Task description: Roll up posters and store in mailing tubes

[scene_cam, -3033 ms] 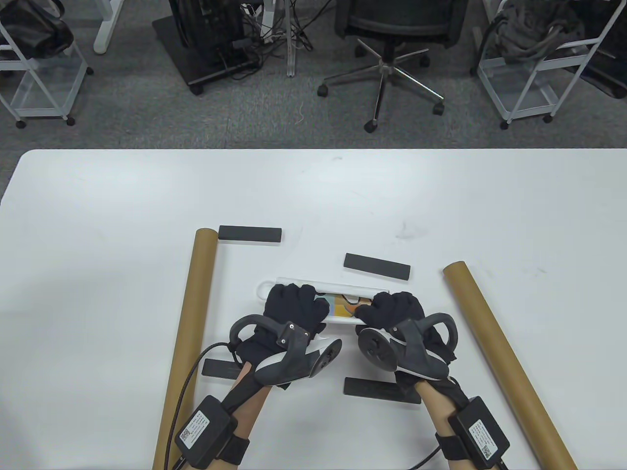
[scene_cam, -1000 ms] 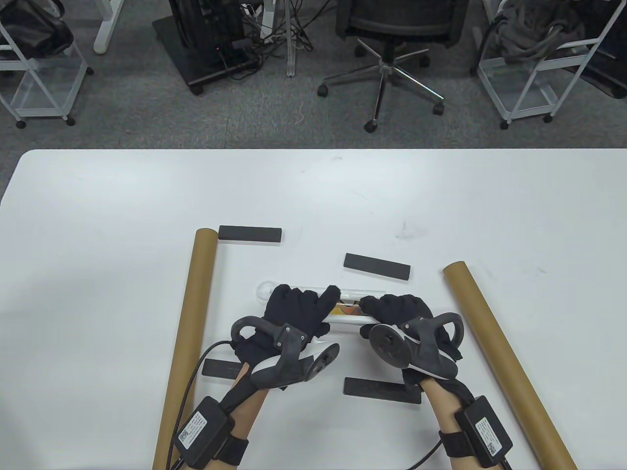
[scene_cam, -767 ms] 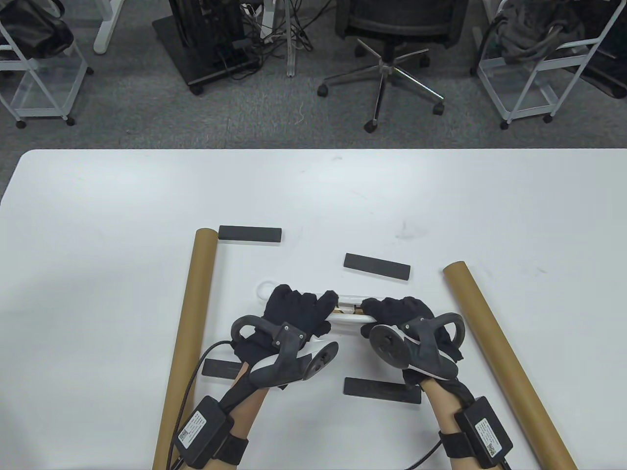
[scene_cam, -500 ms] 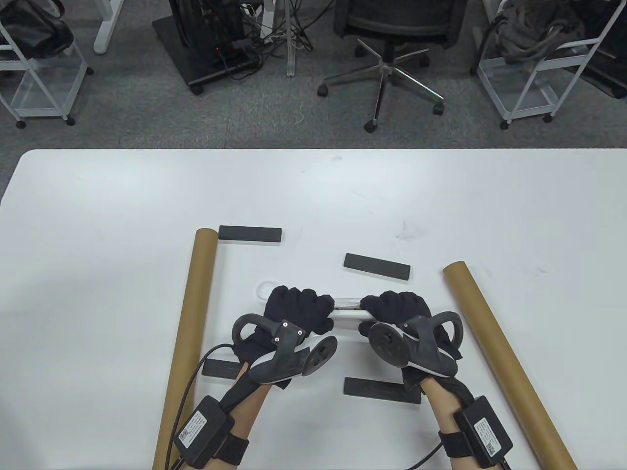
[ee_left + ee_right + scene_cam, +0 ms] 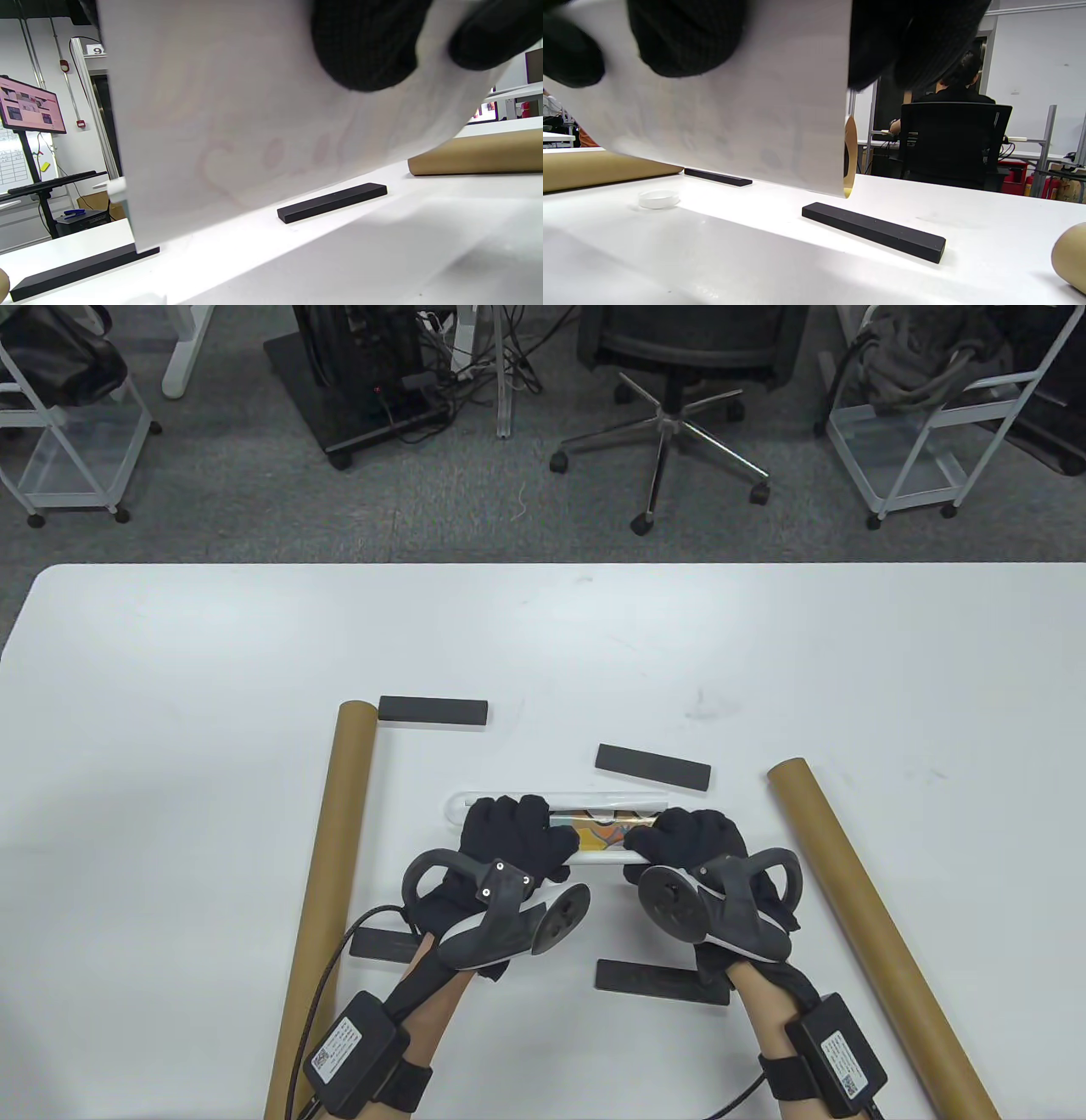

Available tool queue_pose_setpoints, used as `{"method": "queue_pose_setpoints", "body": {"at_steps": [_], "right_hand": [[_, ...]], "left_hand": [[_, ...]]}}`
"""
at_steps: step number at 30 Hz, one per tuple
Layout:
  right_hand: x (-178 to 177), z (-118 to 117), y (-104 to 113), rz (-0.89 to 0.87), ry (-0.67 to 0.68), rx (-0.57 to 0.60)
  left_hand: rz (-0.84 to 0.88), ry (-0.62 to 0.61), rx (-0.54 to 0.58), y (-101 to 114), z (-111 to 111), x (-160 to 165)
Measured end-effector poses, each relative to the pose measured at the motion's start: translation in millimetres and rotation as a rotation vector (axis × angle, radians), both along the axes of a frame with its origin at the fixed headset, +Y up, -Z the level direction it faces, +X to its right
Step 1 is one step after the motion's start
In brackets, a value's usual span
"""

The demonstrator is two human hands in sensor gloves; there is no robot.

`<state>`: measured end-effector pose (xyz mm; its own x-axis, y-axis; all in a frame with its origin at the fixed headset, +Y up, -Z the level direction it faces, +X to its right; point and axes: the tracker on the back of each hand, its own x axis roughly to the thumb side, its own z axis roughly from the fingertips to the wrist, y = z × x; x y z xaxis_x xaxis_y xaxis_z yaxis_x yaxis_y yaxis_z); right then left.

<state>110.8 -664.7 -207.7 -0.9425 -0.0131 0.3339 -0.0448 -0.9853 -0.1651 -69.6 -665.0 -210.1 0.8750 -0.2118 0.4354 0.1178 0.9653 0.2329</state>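
A poster [image 5: 604,830], white on the back and with an orange and blue print inside, is held as a loose roll above the table's near middle. My left hand [image 5: 512,833] grips its left part and my right hand [image 5: 694,836] its right part, fingers curled over the top. In the left wrist view the white sheet [image 5: 254,127] hangs under my fingertips [image 5: 365,51]. The right wrist view shows the poster's right end [image 5: 734,118] and its curled edge. Two brown mailing tubes lie on the table, one on the left [image 5: 327,899] and one on the right [image 5: 874,933].
Several black bar weights lie around the hands: far left [image 5: 433,711], far right [image 5: 652,766], near left [image 5: 382,943], near right [image 5: 660,982]. A small clear cap [image 5: 658,198] sits on the white table [image 5: 170,687]. Chairs and carts stand beyond the far edge.
The roll was squeezed tight half a second ago with almost no print showing. Now its far edge has opened out and the coloured print shows between my hands again.
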Motion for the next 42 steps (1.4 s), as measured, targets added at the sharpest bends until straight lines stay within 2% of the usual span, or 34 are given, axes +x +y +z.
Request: {"method": "queue_pose_setpoints", "body": {"at_steps": [16,26,32,35,42], "right_hand": [[0.5,-0.6,0.3,0.020,0.000,-0.007],[1.0,-0.9,0.4,0.045,-0.012,0.030],[2.0,-1.2,0.1,0.010,0.003,-0.030],[-0.6,-0.2,-0.6,0.049,0.010,0.008],[0.5,-1.8,-4.2,-0.005,0.022,-0.029]], "left_hand": [[0.043,-0.008,0.024,-1.6,-1.5,-4.3],[0.066,-0.005,-0.022,-4.5,-4.7,-7.3],[0.084,0.001,-0.021,-3.9,-4.0,-7.2],[0.061,0.001,0.003,-2.0,-2.5,-6.4],[0.049,0.004,-0.007,-3.5,-3.5,-8.4]]}}
